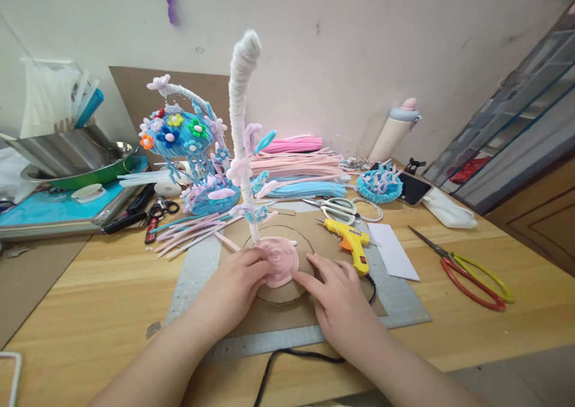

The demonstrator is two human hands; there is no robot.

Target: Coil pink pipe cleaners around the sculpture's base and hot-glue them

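Observation:
A coil of pink pipe cleaner (279, 262) lies flat on brown cardboard (287, 317), inside a drawn circle. At its left edge my left hand (238, 281) has its fingers bent together, pressed on the rim of the coil; whether they pinch a strand is hidden. My right hand (336, 290) rests at the right, fingers spread, the index fingertip touching the coil's lower right edge. From the back left of the coil rises a white wrapped stem (240, 108) with pink, lilac and blue flowers and leaves.
A yellow glue gun (353, 242) lies right of the coil, near red-and-yellow scissors (467, 272) and white-handled scissors (339, 209). Behind are pipe cleaner bundles (296, 166), a blue flowered piece (179, 134) and a blue ring (380, 184). A black cable (287, 352) crosses the front.

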